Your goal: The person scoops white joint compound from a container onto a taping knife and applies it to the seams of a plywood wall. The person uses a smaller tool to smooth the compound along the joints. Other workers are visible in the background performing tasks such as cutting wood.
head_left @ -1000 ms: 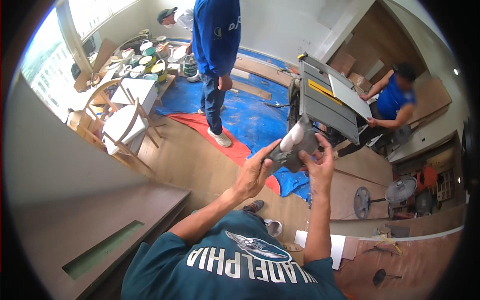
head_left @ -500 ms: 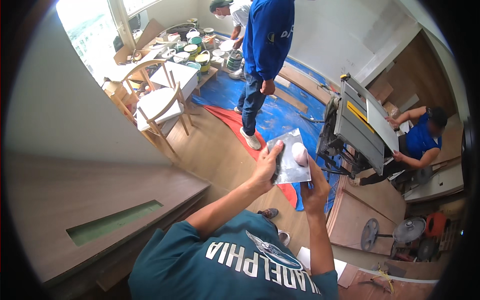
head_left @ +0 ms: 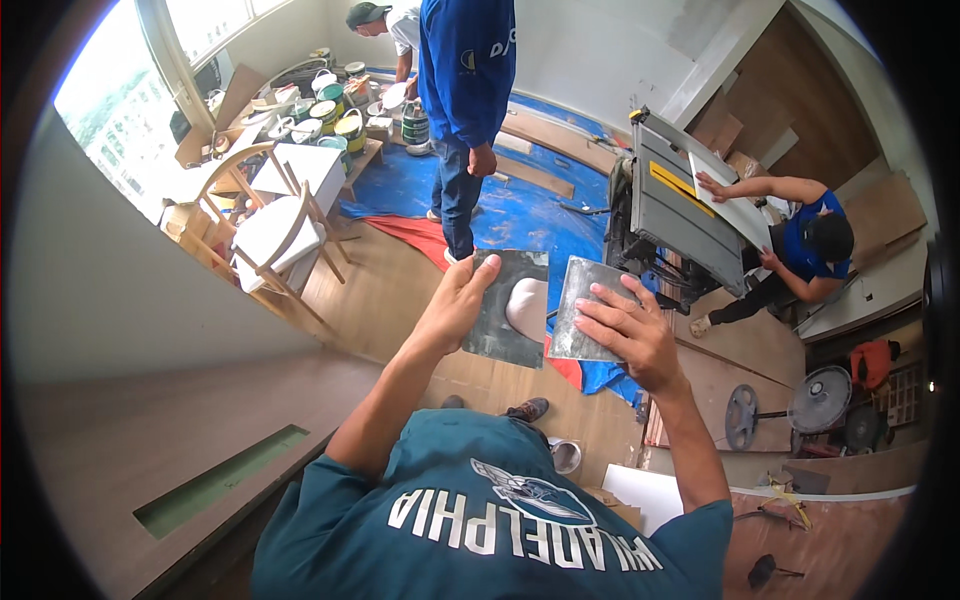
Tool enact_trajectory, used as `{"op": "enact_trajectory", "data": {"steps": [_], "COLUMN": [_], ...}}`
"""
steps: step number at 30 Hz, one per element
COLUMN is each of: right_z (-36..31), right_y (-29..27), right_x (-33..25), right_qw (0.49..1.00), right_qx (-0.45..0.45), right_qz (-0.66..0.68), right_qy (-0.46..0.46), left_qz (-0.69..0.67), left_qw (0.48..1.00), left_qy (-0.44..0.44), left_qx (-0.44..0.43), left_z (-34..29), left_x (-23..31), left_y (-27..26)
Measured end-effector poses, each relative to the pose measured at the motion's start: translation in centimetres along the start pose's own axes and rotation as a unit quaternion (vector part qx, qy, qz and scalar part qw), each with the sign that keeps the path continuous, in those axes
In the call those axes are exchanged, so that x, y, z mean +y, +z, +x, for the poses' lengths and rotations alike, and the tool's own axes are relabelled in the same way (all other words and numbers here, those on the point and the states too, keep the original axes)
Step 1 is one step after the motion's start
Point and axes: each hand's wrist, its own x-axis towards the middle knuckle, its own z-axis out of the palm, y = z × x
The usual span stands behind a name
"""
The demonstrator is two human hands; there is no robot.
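Wooden floor [head_left: 380, 290] below, blue tarp [head_left: 520, 210] beyond. My left hand [head_left: 450, 310] grips a dark metal blade [head_left: 505, 305] carrying white putty [head_left: 527, 305]; my right hand [head_left: 630, 335] holds a grey blade [head_left: 580, 310] beside it.

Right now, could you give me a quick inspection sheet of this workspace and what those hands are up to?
Surface: wooden floor, partly under a blue tarp.
Job's things: dark flat blade carrying a pale blob of putty; grey flat blade beside it.
Clutter: paint cans, wooden chairs, boards.
Hands: left hand holds the dark blade, right hand the grey one.
Cables: nothing seen.
Surroundings: table saw with a crouching person, standing person, floor fans, window.
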Motion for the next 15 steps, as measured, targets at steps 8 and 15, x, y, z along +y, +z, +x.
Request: {"op": "enact_trajectory", "data": {"steps": [8,15], "right_z": [-0.7,2.7], "right_y": [1.3,1.7], "right_x": [0.4,-2.3], "right_qw": [0.998,1.0], "right_qx": [-0.06,-0.007], "right_qz": [-0.018,0.018], "right_qy": [-0.027,-0.017], "left_qz": [0.133,0.22], "left_qw": [0.991,0.975], "left_qy": [-0.001,0.024], "left_qx": [-0.001,0.006], "left_z": [-0.1,0.4], "left_x": [0.9,-1.7], "left_y": [-1.0,-1.6]}}
